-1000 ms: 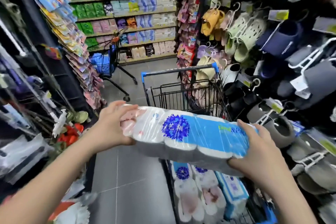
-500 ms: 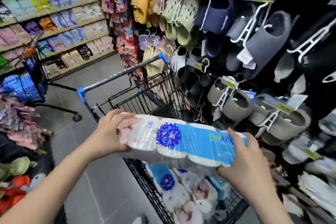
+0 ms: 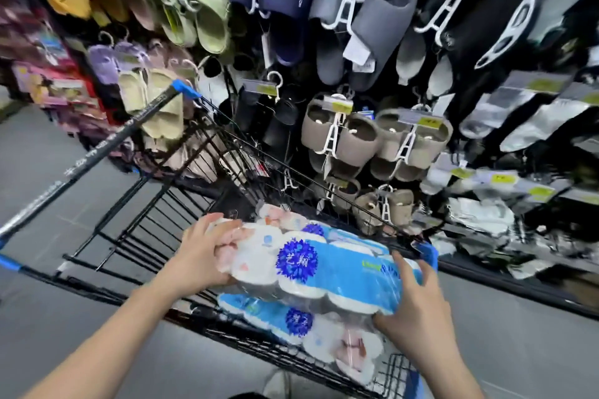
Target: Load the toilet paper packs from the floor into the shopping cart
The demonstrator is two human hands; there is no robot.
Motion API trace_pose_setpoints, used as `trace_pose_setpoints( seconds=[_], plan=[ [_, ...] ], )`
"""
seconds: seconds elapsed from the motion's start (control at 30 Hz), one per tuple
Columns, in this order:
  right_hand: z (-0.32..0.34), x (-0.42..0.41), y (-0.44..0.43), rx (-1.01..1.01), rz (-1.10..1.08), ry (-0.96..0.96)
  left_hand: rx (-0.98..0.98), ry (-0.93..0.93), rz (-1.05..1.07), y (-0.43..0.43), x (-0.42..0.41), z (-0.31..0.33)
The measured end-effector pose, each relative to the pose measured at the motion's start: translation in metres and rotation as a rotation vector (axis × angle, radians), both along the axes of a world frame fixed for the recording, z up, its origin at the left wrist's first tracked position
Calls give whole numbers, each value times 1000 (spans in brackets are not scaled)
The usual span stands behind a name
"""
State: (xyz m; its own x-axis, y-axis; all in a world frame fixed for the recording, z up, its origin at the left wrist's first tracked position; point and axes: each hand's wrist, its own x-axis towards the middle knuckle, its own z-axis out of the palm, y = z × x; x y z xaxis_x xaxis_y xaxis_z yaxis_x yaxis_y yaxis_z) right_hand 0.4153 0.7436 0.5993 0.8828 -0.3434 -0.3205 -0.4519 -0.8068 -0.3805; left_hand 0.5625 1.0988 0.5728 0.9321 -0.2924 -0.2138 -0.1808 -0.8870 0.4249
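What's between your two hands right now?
In the head view, the blue-and-white plastic-wrapped toilet paper pack spans from left hand to right hand, above the black wire shopping cart.

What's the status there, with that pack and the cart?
Both hands, left hand and right hand, gripping toilet paper pack. Pack over shopping cart, above another pack already inside. Nothing blocking.

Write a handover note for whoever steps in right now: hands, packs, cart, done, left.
Left hand: grips the left end of the held toilet paper pack.
Right hand: grips its right end.
The held pack sits over the shopping cart basket, above another pack already inside.
Done: at least one pack loaded.
Left: lower and release this pack. No floor packs are in view, so check the floor for more.
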Motion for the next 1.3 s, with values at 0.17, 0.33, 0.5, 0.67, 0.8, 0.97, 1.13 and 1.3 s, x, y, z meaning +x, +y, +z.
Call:
trace_pose_setpoints(
  seconds=[0.17, 0.33, 0.5, 0.67, 0.8, 0.97, 1.13, 1.3],
  plan=[
    [-36, -28, 35, 39, -100, 127, 57, 69, -164, 14, 8, -44],
    [-71, -45, 54, 53, -151, 191, 87, 150, -218, 17, 7, -75],
    [-94, -58, 59, 106, -177, 184, 161, 151, -206, 22, -3, -103],
    [-119, -59, 57, 45, -118, 141, 162, 151, -129, 16, -14, -109],
    [-126, -60, 61, 16, -48, 129, 238, 170, -166, 39, -12, -155],
    [-119, -54, 53, 52, 9, 239, 268, 317, -118, 14, -15, -113],
    [-105, -42, 42, 203, -52, 96, 59, 233, -132, -35, -2, -85],
    [-60, -31, 22, 232, -209, -258, -124, 111, -274, -107, 15, -43]
  ],
)
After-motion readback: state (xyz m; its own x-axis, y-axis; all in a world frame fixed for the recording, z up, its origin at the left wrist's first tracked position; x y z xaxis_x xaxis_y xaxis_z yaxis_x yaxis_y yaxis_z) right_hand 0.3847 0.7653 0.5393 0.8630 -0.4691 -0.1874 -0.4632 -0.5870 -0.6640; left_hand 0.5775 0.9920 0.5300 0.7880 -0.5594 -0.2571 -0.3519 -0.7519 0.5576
